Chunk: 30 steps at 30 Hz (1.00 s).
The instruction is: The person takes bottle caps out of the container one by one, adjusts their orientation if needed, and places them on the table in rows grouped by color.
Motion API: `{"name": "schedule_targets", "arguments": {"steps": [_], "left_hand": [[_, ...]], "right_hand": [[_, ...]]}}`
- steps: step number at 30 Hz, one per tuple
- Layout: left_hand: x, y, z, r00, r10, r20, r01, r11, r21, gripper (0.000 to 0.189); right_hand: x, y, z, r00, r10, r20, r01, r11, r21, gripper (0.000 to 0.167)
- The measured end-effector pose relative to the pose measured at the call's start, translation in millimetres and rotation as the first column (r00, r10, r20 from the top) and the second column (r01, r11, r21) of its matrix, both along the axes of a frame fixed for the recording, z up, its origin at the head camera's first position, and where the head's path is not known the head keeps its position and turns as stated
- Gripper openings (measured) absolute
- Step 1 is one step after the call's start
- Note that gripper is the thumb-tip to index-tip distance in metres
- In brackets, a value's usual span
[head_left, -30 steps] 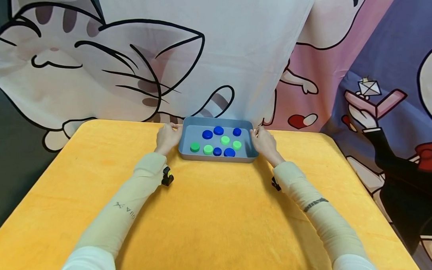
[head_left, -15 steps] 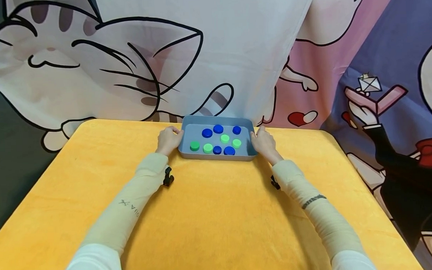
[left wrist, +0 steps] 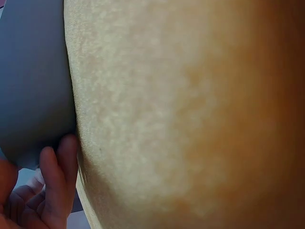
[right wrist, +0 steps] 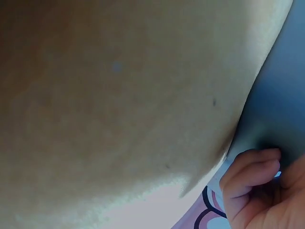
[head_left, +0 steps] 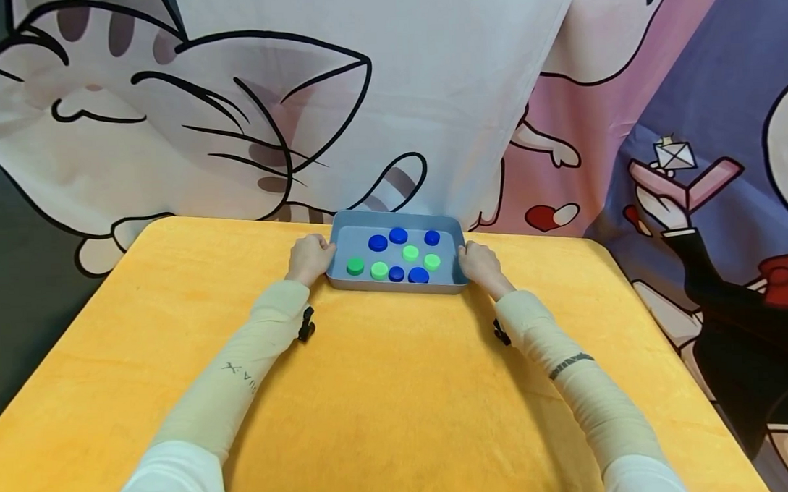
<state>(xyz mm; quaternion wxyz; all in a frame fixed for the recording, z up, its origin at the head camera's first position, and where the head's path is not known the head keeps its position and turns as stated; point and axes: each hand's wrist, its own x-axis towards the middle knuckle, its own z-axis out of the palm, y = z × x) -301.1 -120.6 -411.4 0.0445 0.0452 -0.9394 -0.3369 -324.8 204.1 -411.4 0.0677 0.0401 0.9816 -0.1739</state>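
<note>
A shallow grey-blue tray (head_left: 393,218) lies at the far side of the table, holding several round caps or discs. Dark blue discs (head_left: 377,242) and light green discs (head_left: 410,253) are scattered flat in it, along with a deeper green disc (head_left: 355,266). My left hand (head_left: 310,260) grips the tray's left end. At the right end my right hand (head_left: 482,263) holds on in the same way. In the left wrist view, curled fingers (left wrist: 57,176) touch the tray wall (left wrist: 38,71) low down. The right wrist view has bent fingers (right wrist: 252,174) against the opposite wall (right wrist: 279,90).
A yellow cloth (head_left: 399,390) covers the table. Right behind the tray hangs a printed curtain (head_left: 454,92) with cartoon figures, close to the table's back edge. Small black devices (head_left: 306,325) sit at both wrists.
The fingers of both hands have curled in closer at the tray's ends. The tray and its discs stay in nearly the same place; the head view has shifted slightly.
</note>
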Motion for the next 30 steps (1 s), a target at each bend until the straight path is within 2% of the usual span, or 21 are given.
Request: {"name": "schedule_targets", "arguments": {"steps": [11, 30], "left_hand": [[-5.5, 0.1, -2.9, 0.998, -0.054, -0.026, 0.053, 0.998, -0.030, 0.036], [1.5, 0.1, -0.9, 0.994, -0.088, -0.061, 0.086, 0.996, -0.038, 0.035]], "right_hand": [[-0.5, -2.2, -0.1, 1.000, 0.019, -0.010, -0.019, 1.000, 0.022, 0.043], [5.5, -3.2, 3.5, 0.999, 0.044, -0.003, -0.043, 0.998, 0.053, 0.043]]}}
